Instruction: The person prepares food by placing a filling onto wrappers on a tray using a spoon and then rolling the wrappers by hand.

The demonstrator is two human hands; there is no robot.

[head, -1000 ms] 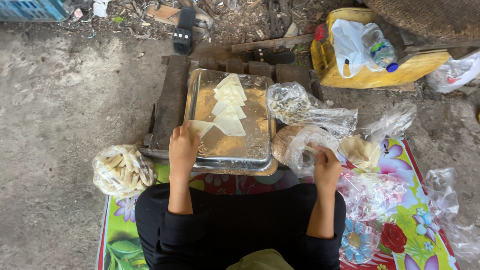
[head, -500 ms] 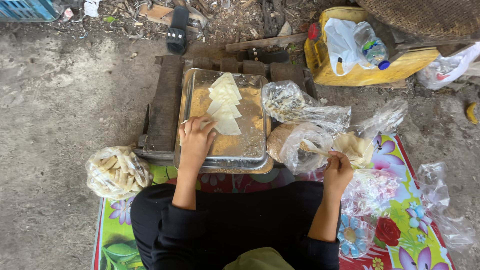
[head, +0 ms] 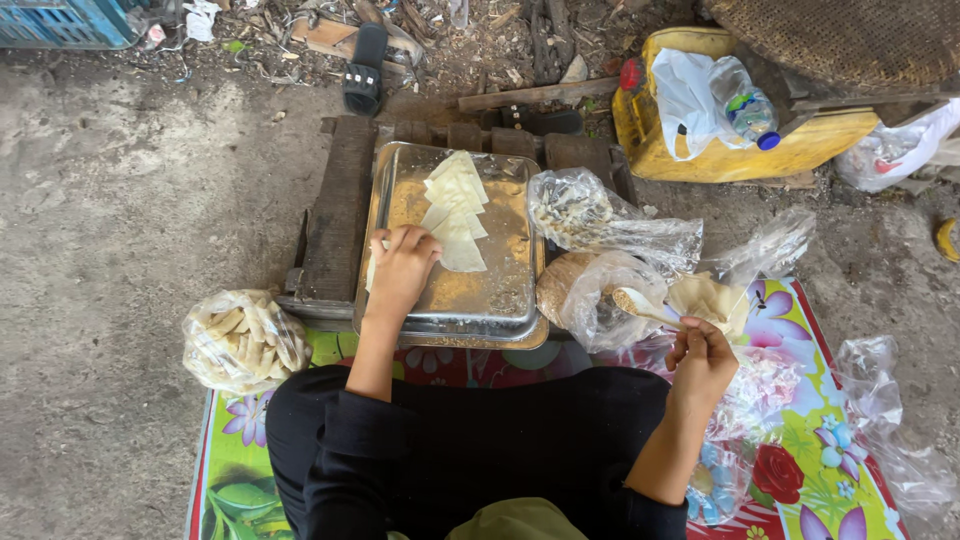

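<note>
While my left hand (head: 402,268) lies flat, fingers spread, on a wrapper in the metal tray (head: 450,305), my right hand (head: 702,362) pinches a spoon (head: 640,305) over the bag; can't see what's scooped

Bare grey concrete ground (head: 110,200) in daylight, wood scraps and litter (head: 440,30) along the top, a flowered mat (head: 800,470) below, a blue crate (head: 60,20) in the corner.
</note>
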